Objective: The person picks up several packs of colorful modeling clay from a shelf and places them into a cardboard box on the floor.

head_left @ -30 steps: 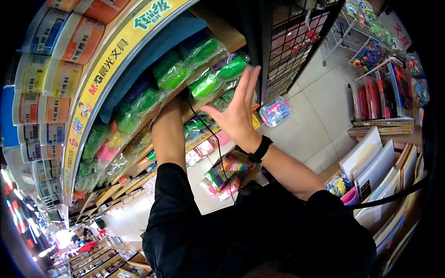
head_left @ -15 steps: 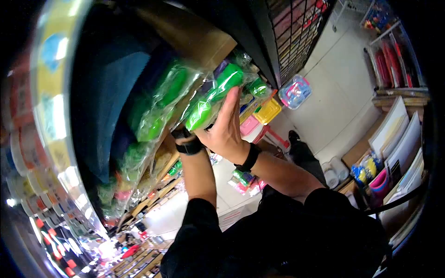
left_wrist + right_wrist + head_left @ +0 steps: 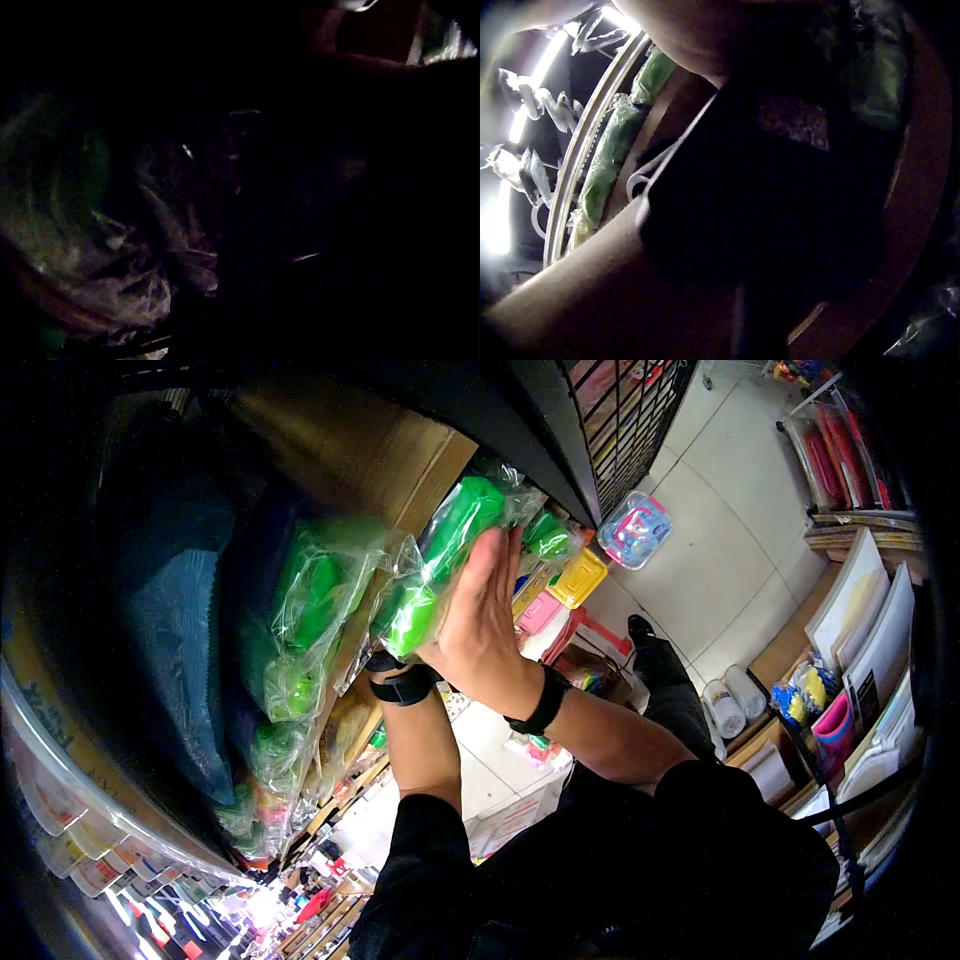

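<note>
In the head view my right hand (image 3: pixel 480 610) lies along a row of bright green things in clear plastic wrap (image 3: pixel 465 515) at the shelf's edge, its fingers extended against the wrap. My left forearm (image 3: pixel 422 745) reaches up to the same row from below. Past the dark strap (image 3: pixel 405 685) on that wrist, the left hand is hidden behind the packages. Crumpled clear wrap (image 3: pixel 112 277) shows dimly in the left wrist view, which is mostly black. Wrapped green packages (image 3: pixel 611 154) also appear beside the right forearm in the right wrist view.
More wrapped green packages (image 3: pixel 310 600) fill the shelf to the left, beside a dark blue sheet (image 3: pixel 190 650). A brown cardboard edge (image 3: pixel 425 475) stands above the row. Black wire mesh (image 3: pixel 640 420) rises behind it. A clear blue-and-pink case (image 3: pixel 636 530) is on the tiled floor.
My right hand has come down from a spread, raised pose onto the green packages. The left forearm has shifted right, and the view has moved closer to the shelf.
</note>
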Demonstrator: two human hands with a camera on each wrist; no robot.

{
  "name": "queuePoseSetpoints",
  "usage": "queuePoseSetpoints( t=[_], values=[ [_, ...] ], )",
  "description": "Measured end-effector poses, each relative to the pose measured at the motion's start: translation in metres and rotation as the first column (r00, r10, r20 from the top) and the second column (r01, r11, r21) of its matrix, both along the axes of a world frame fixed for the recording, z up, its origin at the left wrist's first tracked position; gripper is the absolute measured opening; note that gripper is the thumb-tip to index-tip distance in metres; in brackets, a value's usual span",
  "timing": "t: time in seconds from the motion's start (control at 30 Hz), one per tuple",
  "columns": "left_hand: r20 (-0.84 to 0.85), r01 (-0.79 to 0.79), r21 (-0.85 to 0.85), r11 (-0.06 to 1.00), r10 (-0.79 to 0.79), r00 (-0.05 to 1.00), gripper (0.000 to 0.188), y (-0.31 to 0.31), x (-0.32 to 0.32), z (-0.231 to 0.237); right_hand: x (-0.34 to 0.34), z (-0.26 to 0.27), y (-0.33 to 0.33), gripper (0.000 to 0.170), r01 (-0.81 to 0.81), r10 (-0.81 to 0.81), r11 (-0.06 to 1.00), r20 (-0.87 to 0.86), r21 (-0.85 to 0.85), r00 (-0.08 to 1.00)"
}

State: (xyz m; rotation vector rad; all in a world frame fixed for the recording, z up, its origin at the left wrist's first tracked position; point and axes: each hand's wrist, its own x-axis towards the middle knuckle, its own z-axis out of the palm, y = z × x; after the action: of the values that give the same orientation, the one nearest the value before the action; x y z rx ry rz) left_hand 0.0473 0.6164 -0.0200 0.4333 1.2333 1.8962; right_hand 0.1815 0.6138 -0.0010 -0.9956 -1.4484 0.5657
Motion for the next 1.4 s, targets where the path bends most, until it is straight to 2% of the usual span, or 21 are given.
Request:
queuePoseSetpoints(
  t=[0.1, 0.27, 0.33, 0.4, 0.5, 0.67, 0.87, 0.9, 0.97, 1.0, 1.07, 1.13, 1.2, 1.4],
  values=[
    [0.000, 0.011, 0.015, 1.000, -0.011, 1.000, 0.044, 0.007, -0.009, 0.000, -0.017, -0.006, 0.000, 0.089, 0.073, -0.074, 0.997, -0.036, -0.020, 0.997],
    [0.012, 0.022, 0.030, 0.999, -0.022, 1.000, 0.044, 0.022, -0.021, 0.001, -0.024, -0.010, 0.004, 0.089, 0.070, -0.069, 0.996, 0.018, -0.057, 0.997],
    [0.013, 0.024, 0.034, 0.999, -0.024, 1.000, 0.045, 0.023, -0.020, 0.001, -0.016, -0.007, 0.009, 0.111, 0.025, -0.023, 0.999, 0.117, -0.021, 0.993],
    [0.015, 0.021, 0.034, 0.999, -0.022, 1.000, 0.045, 0.020, -0.015, -0.001, -0.002, 0.000, 0.011, 0.111, 0.012, -0.011, 1.000, 0.101, -0.009, 0.995],
    [0.021, 0.016, 0.035, 0.999, -0.017, 1.000, 0.045, 0.018, -0.012, -0.003, 0.015, 0.011, 0.015, 0.115, 0.004, 0.006, 0.999, 0.192, -0.051, 0.981],
    [0.029, 0.027, 0.062, 0.998, -0.029, 0.999, 0.045, 0.027, -0.018, -0.002, -0.001, 0.001, 0.023, 0.115, 0.000, 0.009, 0.999, 0.202, -0.044, 0.979],
    [0.052, 0.027, 0.103, 0.994, -0.033, 0.998, 0.046, 0.029, -0.027, 0.001, 0.000, 0.010, 0.016, 0.110, 0.110, -0.111, 0.994, 0.125, 0.020, 0.986],
    [0.059, 0.025, 0.111, 0.994, -0.031, 0.998, 0.046, 0.029, -0.028, 0.002, 0.009, 0.016, 0.012, 0.110, 0.096, -0.100, 0.995, 0.130, 0.039, 0.986],
    [0.077, 0.015, 0.129, 0.992, -0.025, 0.997, 0.046, 0.031, -0.028, 0.003, 0.034, 0.027, 0.000, 0.112, -0.094, 0.106, 0.992, 0.155, -0.082, 0.982],
    [0.085, 0.006, 0.136, 0.991, -0.018, 0.996, 0.046, 0.031, -0.028, 0.003, 0.048, 0.026, -0.002, 0.112, -0.129, 0.130, 0.992, 0.151, -0.013, 0.980],
    [0.104, -0.009, 0.149, 0.989, -0.006, 0.995, 0.046, 0.035, -0.033, 0.003, 0.073, 0.027, 0.001, 0.106, -0.154, 0.153, 0.988, 0.064, 0.009, 0.986],
    [0.124, -0.021, 0.162, 0.987, 0.001, 0.992, 0.046, 0.039, -0.037, 0.003, 0.092, 0.029, 0.012, 0.097, -0.118, 0.106, 0.990, 0.144, 0.075, 0.984],
    [0.131, -0.031, 0.170, 0.985, 0.008, 0.991, 0.047, 0.044, -0.042, 0.005, 0.101, 0.037, 0.024, 0.096, -0.163, 0.148, 0.985, 0.227, 0.050, 0.963],
    [0.161, -0.048, 0.182, 0.982, 0.019, 0.987, 0.047, 0.061, -0.056, 0.005, 0.082, 0.041, 0.031, 0.100, -0.282, 0.253, 0.957, 0.285, 0.063, 0.925]
  ],
)
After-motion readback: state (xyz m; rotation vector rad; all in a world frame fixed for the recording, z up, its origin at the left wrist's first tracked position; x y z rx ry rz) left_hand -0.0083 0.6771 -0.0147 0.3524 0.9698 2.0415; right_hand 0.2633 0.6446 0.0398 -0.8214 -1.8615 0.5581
